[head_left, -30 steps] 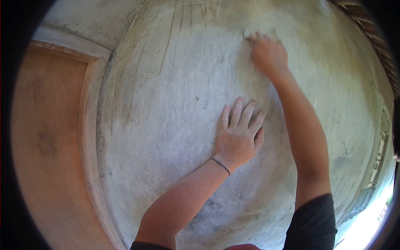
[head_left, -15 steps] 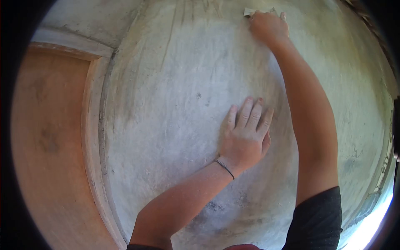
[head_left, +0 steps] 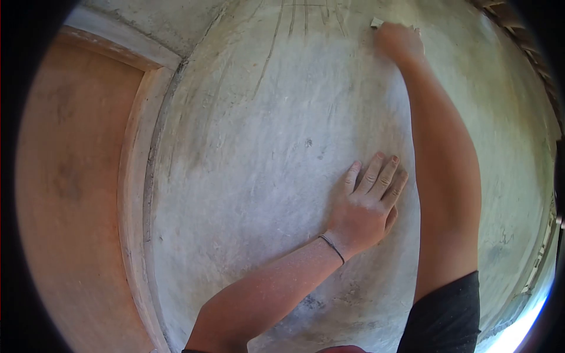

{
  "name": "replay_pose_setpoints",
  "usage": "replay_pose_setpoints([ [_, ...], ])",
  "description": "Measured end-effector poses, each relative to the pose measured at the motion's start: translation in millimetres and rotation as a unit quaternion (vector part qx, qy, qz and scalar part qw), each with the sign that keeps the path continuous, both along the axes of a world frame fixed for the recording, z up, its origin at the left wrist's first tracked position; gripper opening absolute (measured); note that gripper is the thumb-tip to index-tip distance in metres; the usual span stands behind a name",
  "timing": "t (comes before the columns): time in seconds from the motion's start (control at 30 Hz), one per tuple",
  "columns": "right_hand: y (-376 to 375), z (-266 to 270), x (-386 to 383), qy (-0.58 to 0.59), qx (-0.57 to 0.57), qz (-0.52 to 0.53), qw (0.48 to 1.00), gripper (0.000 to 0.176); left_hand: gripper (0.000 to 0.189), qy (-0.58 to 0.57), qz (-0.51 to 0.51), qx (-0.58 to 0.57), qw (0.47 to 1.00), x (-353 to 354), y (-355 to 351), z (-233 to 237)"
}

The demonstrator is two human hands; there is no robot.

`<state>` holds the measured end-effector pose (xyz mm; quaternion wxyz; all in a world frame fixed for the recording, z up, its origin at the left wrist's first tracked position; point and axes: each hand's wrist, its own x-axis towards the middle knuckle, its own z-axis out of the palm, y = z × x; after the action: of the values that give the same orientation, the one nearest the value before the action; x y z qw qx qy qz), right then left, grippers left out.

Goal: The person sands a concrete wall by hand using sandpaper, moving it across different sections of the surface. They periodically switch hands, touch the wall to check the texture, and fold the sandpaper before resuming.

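A worn, grey plastered wall [head_left: 265,194] with streaks and dark smudges fills most of the view. My right hand [head_left: 400,42] is raised high against it, fingers closed on a small pale piece of sandpaper [head_left: 376,23]. Only one edge of the paper shows past the fingers; the rest is hidden under the hand. Lower down and to the left, my left hand [head_left: 368,203] lies flat on the plaster with its fingers spread, holding nothing. Pale dust coats its fingers, and a thin dark bracelet [head_left: 333,249] circles the wrist.
To the left is a brown door panel [head_left: 76,194] in a wooden frame [head_left: 134,194]. Long dark drip marks [head_left: 276,38] run down the upper wall. Roof timbers [head_left: 521,35] show at the top right, and bright light [head_left: 524,329] enters at the lower right.
The view has shifted, so the wall and door frame appear further right and lower. My right hand, still gripping the sandpaper, appears slightly right and lower; my left hand stays flat on the wall.
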<state>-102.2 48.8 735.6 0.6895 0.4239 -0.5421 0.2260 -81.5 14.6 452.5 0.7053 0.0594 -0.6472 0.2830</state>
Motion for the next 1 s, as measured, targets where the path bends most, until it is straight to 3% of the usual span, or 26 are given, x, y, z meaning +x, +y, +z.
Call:
replay_pose_setpoints([
  [0.03, -3.3, -13.8, -4.2, -0.015, 0.01, 0.012, 1.0, 0.031, 0.042, -0.001, 0.0, -0.002, 1.0, 0.4, 0.3, 0.2],
  [0.1, 9.3, -68.0, -14.4, 0.073, 0.007, 0.003, 0.997, 0.029, 0.042, 0.005, -0.011, -0.01, 1.0, 1.4, -1.2, 0.0],
  [0.17, 15.0, -107.9, -33.9, 0.108, -0.023, 0.091, 0.99, 0.029, 0.043, 0.003, -0.03, -0.009, 1.0, 3.5, -4.5, 0.8],
  [0.27, 18.8, -107.7, -12.7, 0.037, 0.006, 0.006, 0.999, 0.03, 0.042, 0.0, -0.049, -0.012, 0.999, -0.3, -3.5, -0.8],
  [0.33, 9.3, -59.9, 4.4, 0.0, 0.032, -0.025, 0.999, 0.03, 0.041, 0.003, -0.045, -0.01, 0.999, -0.3, -3.2, -5.8],
  [0.37, 5.3, -37.1, 13.2, 0.007, 0.029, -0.018, 0.999, 0.03, 0.04, -0.004, -0.047, -0.015, 0.999, 0.6, -4.5, -5.9],
  [0.43, 5.6, -4.9, 21.5, -0.108, 0.061, 0.056, 0.991, 0.031, 0.038, -0.006, -0.052, -0.028, 0.998, -0.3, -6.4, -5.0],
  [0.47, 2.8, -9.6, 17.8, -0.103, 0.055, 0.06, 0.991, 0.031, 0.038, -0.003, -0.048, -0.036, 0.998, -0.4, -6.4, -2.7],
  [0.53, -11.0, -48.5, -8.0, 0.058, -0.007, 0.039, 0.998, 0.031, 0.039, -0.008, -0.06, -0.03, 0.998, -0.7, -6.9, -4.9],
  [0.63, 8.4, -111.4, -22.9, 0.085, 0.015, 0.123, 0.989, 0.032, 0.038, -0.012, -0.059, -0.031, 0.998, 2.2, -5.0, -3.6],
  [0.73, 0.5, -70.1, -5.0, 0.049, 0.009, 0.043, 0.998, 0.032, 0.037, -0.009, -0.072, -0.028, 0.997, -0.1, -4.8, -4.1],
  [0.8, -7.6, -16.0, 19.5, -0.057, 0.026, 0.061, 0.996, 0.031, 0.038, -0.012, -0.067, -0.016, 0.998, -3.5, -5.2, -9.2],
  [0.83, -14.4, -9.8, 30.5, -0.046, 0.027, 0.075, 0.996, 0.031, 0.04, -0.021, -0.067, -0.021, 0.997, -1.7, -6.2, -6.8],
  [0.9, -25.5, -9.0, 23.7, -0.039, 0.017, 0.002, 0.999, 0.032, 0.041, -0.035, -0.065, -0.022, 0.997, -0.3, -4.0, -8.3],
  [0.97, -18.3, -45.2, -3.8, 0.091, 0.012, 0.055, 0.994, 0.032, 0.044, -0.051, -0.077, -0.026, 0.995, 2.7, -5.7, -6.8],
  [1.0, -13.7, -73.2, -8.8, 0.084, 0.005, 0.08, 0.993, 0.031, 0.044, -0.051, -0.079, -0.031, 0.995, 4.9, -8.4, -4.4],
])
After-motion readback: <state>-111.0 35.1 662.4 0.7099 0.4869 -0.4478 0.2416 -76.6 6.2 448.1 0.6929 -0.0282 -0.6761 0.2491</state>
